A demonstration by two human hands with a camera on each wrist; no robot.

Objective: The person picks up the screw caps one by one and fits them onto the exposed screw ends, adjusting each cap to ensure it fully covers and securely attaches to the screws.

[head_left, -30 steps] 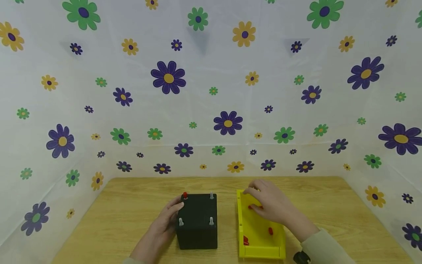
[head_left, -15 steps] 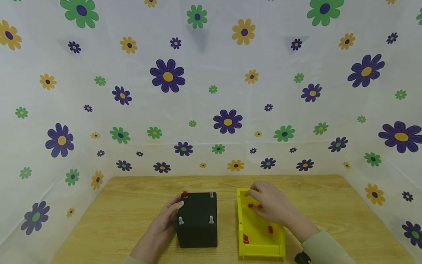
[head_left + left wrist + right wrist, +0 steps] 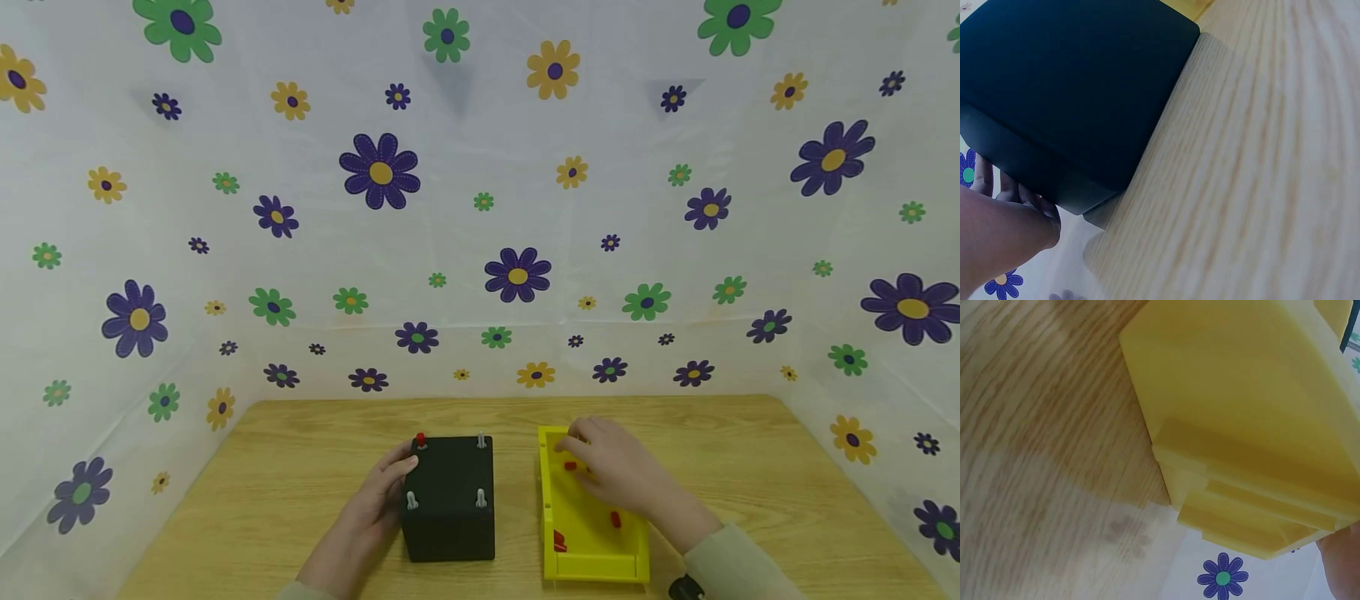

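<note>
A black box [image 3: 452, 477] stands on the table, several toggle switches rising from the corners of its top. The far-left switch wears a red cap [image 3: 421, 439]; a near-left switch [image 3: 412, 501] is bare metal. My left hand [image 3: 369, 504] grips the box's left side, thumb on the top edge; fingers curl around its far side in the left wrist view. My right hand [image 3: 622, 468] reaches into the far end of a yellow bin [image 3: 596, 570], fingers bent down over loose red caps [image 3: 616, 520]. Its thumb and fingertips are partly hidden; I cannot tell whether they pinch a cap.
Another red cap [image 3: 571, 466] lies beside the right fingers, and more red [image 3: 559, 542] sits in the bin's near-left corner. A strip of wooden table [image 3: 517, 500] separates box and bin. A dark object [image 3: 686, 587] lies by the right sleeve. Flowered cloth [image 3: 480, 250] surrounds the table.
My right fingers have shifted slightly in the bin, and a red cap that showed beside the thumb is now out of sight behind the hand. The left hand and box stay put.
</note>
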